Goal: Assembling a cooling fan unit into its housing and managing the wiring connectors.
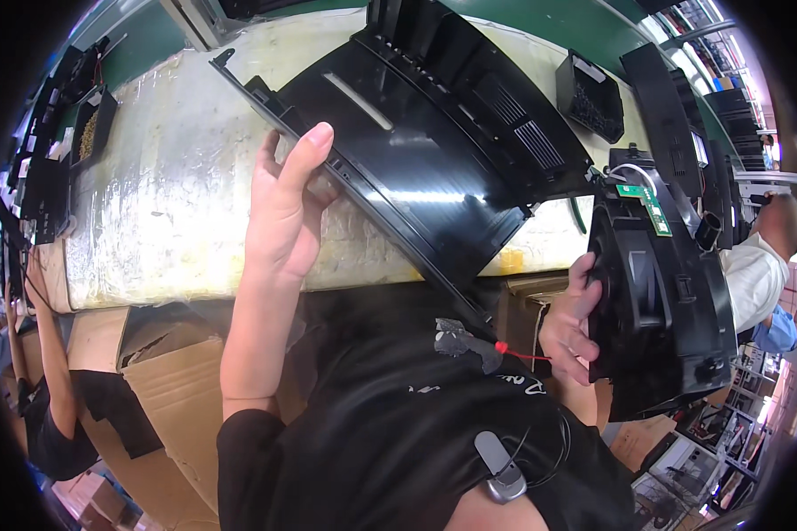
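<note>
My left hand (283, 203) grips the left edge of a large glossy black plastic panel (416, 150), holding it tilted above the worktable (168, 177). The panel has a slot and vent grilles on its upper right part. My right hand (571, 319) holds the side of a second black plastic housing (664, 301) at the right. That housing carries a small green circuit board (651, 205) and white wires on top. A red wire with a black taped piece (469, 341) hangs near my chest.
The worktable is covered with a whitish wrinkled sheet. A black bin of small parts (589, 97) stands at the back right, another bin (93, 128) at the far left. Cardboard boxes (164, 398) sit below the table. Other people work at left (44, 372) and right (757, 265).
</note>
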`<state>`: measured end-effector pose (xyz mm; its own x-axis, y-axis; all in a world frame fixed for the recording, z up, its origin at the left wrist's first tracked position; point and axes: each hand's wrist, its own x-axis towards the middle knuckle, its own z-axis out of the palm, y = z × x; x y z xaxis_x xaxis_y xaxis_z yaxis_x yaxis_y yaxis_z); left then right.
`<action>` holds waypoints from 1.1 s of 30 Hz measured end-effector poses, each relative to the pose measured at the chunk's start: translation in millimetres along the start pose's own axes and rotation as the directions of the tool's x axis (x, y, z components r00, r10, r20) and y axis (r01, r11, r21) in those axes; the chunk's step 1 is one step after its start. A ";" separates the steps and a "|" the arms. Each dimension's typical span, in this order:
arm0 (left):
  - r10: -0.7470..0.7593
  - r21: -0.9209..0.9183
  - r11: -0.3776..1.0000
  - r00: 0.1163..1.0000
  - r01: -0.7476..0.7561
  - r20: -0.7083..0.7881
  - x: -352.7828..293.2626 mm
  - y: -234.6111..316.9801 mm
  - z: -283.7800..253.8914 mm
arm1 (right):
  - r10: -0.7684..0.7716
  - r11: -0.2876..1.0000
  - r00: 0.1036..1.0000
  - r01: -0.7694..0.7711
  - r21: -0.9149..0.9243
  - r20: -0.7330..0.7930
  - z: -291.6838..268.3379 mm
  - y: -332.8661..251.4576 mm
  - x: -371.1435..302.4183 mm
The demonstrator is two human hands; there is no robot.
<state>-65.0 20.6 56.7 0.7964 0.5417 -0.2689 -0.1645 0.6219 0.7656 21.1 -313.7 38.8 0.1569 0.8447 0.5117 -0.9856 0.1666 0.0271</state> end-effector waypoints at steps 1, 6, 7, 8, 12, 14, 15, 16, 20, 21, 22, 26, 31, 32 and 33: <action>0.002 0.000 1.000 1.000 -0.002 -0.003 -0.1 -0.2 -1.6 | -0.075 0.997 0.968 0.079 0.004 -0.238 17.2 12.0 11.1; -0.032 -0.012 0.999 0.999 0.031 -0.033 -0.8 -1.0 -1.7 | -0.207 0.978 0.913 0.197 -0.064 -0.350 8.9 5.3 -22.6; -0.030 -0.010 1.000 0.999 0.029 -0.036 -2.1 -0.5 -1.2 | -0.204 0.979 0.914 0.196 -0.060 -0.350 4.2 3.6 -20.2; -0.015 0.017 1.000 0.999 0.015 -0.029 -2.8 -0.3 0.8 | -0.102 0.995 0.956 0.096 -0.036 -0.274 -1.7 -0.7 -9.8; 0.021 0.049 0.999 1.000 -0.021 -0.004 -14.1 -4.2 3.4 | -0.123 0.959 0.900 0.000 -0.282 -0.419 4.4 -3.9 3.3; 0.025 0.027 0.999 1.000 -0.025 0.007 -15.0 -9.5 13.7 | -0.349 0.825 0.752 -0.037 -0.564 -0.560 26.2 -1.9 10.1; 0.034 0.011 0.999 0.999 -0.034 0.000 -14.6 -12.4 17.8 | -0.471 0.729 0.658 -0.085 -0.680 -0.588 36.0 -1.2 13.4; 0.067 0.002 0.998 0.997 -0.067 -0.032 -23.1 -16.6 8.1 | -0.537 0.662 0.584 -0.155 -0.733 -0.608 25.5 -4.1 10.1; 0.081 -0.055 0.995 0.997 -0.082 -0.012 -21.3 -18.1 12.6 | -0.458 0.873 0.406 0.040 -0.486 -0.791 45.2 -6.9 50.7; 0.082 -0.056 0.995 0.996 -0.084 -0.027 -22.8 -21.9 7.6 | -0.253 0.962 0.587 0.067 -0.265 -0.769 30.5 -19.1 41.6; 0.102 -0.054 0.993 0.994 -0.104 -0.033 -24.3 -25.9 3.2 | -0.263 0.954 0.596 0.044 -0.296 -0.759 21.5 -19.6 47.4; 0.100 -0.099 0.990 0.995 -0.098 0.012 -20.7 -24.0 8.3 | -0.387 0.903 0.458 0.011 -0.430 -0.800 21.3 -17.5 64.0; 0.106 -0.113 0.988 0.994 -0.104 0.009 -21.9 -25.1 6.1 | -0.416 0.881 0.375 -0.057 -0.469 -0.828 3.3 -16.5 64.6; 0.101 -0.113 0.989 0.995 -0.100 0.010 -22.2 -25.4 5.3 | -0.401 0.895 0.410 -0.013 -0.445 -0.819 -2.1 -19.5 58.6; 0.116 -0.099 0.989 0.993 -0.114 0.015 -22.3 -25.8 4.2 | -0.403 0.895 0.406 -0.011 -0.445 -0.820 -5.3 -21.5 57.3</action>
<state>-76.1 -9.9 45.4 0.7809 0.6011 -0.1695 -0.3106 0.6092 0.7296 51.6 -266.1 62.9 0.5123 0.6928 -0.5076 -0.8563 0.3668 -0.3637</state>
